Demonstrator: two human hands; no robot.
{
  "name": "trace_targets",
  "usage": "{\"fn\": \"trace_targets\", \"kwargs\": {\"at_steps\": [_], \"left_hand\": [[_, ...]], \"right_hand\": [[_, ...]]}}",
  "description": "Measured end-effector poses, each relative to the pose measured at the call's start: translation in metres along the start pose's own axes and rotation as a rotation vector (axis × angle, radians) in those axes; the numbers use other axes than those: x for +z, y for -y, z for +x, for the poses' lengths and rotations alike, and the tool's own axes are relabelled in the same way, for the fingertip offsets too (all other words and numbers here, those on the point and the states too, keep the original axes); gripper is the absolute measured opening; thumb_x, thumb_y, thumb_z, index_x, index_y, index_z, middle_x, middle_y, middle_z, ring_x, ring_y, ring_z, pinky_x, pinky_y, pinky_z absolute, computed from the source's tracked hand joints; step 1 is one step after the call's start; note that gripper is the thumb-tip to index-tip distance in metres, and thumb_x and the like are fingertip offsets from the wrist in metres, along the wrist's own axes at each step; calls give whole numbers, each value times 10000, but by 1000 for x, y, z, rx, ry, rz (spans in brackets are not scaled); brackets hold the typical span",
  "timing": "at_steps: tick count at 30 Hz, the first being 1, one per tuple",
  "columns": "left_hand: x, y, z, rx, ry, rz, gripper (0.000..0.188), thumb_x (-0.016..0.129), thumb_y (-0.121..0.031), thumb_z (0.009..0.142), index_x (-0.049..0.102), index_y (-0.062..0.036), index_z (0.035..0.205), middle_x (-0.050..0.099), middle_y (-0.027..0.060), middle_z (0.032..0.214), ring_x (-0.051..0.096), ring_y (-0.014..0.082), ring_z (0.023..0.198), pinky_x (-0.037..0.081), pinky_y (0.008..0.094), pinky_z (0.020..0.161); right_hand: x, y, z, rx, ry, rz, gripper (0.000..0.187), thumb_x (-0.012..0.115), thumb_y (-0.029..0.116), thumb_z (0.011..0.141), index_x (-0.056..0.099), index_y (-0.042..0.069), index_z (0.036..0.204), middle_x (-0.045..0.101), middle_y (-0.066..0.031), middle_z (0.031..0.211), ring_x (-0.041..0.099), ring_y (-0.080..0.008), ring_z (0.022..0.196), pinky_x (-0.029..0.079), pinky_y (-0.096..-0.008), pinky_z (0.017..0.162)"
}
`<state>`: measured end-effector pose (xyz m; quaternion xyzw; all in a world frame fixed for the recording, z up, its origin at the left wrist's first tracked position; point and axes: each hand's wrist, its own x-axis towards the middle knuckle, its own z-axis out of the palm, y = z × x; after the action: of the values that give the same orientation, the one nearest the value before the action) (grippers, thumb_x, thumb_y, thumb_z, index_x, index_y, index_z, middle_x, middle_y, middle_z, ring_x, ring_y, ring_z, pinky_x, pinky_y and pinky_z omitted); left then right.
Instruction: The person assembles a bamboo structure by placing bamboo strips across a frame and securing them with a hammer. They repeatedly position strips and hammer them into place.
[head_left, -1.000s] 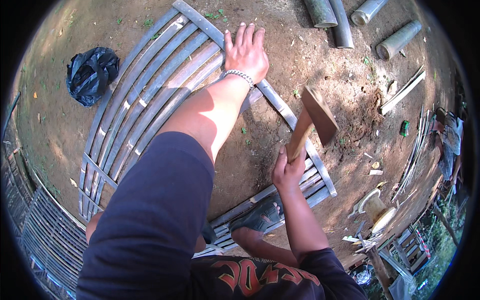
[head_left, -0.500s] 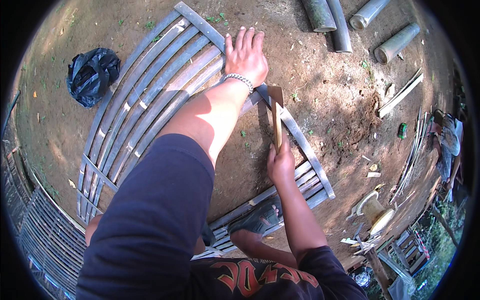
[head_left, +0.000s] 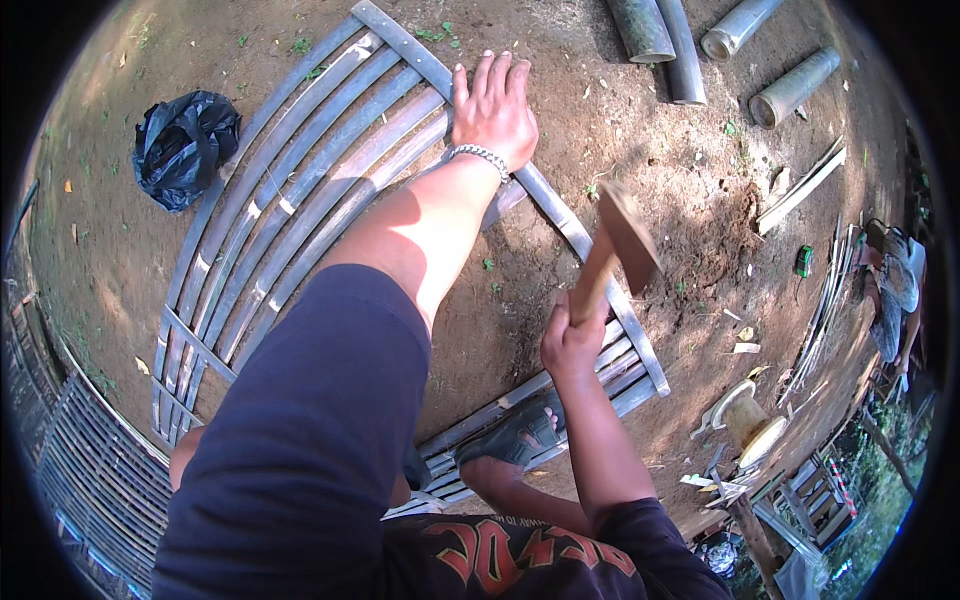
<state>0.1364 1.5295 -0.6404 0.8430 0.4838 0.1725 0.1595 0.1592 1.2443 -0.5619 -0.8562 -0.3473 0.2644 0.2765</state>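
A slatted bamboo panel (head_left: 300,190) lies on bare ground, its long grey-brown strips fixed to a narrow crosspiece (head_left: 552,208) along the far side. My left hand (head_left: 495,125) presses flat on this crosspiece near its middle, fingers stretched out over it. In my right hand (head_left: 573,342), fingers wrapped round the wooden handle, is a hatchet (head_left: 627,240) with a brown, rusty-looking head. That head is raised to the right of the crosspiece, slightly blurred. Part of the panel is hidden under my left arm. My sandalled foot (head_left: 515,437) rests on the near slats.
A black plastic bag (head_left: 186,150) sits left of the panel. Several bamboo tubes (head_left: 795,88) lie at the far right. Split strips (head_left: 803,187), a spool-like object (head_left: 755,425) and a small green object (head_left: 804,262) are on the right. Another slatted panel (head_left: 100,470) stands lower left.
My right hand has raised the hatchet and swung its head to the right, away from the crosspiece. The left hand stays in place on the panel.
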Motion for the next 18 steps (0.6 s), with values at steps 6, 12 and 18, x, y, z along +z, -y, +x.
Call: {"fn": "trace_targets", "kwargs": {"at_steps": [6,12,18], "left_hand": [[0,3,-3,-4,14,6,553,527,-176,945,458,-85,1486,451,131,1560,326,298,1517,134,560,1271],[6,1,-4,2,29,-30,542,506,-216,991,422,-87,1511,433,121,1578,298,285,1534,112,558,1275],[-28,34,-9,15,172,-165,656,439,-347,1061,237,-66,1618,206,166,1698,141,307,1596,37,516,1296]], "right_hand": [[-19,-3,2,77,138,-89,471,610,128,994,467,50,1436,698,-307,933,704,-493,878,561,-538,749],[-94,-34,0,117,149,-291,471,603,147,997,463,57,1438,697,-313,955,695,-507,883,567,-545,757],[-205,-80,-48,64,276,-490,461,603,143,989,468,81,1425,698,-309,986,677,-511,930,548,-563,803]]}}
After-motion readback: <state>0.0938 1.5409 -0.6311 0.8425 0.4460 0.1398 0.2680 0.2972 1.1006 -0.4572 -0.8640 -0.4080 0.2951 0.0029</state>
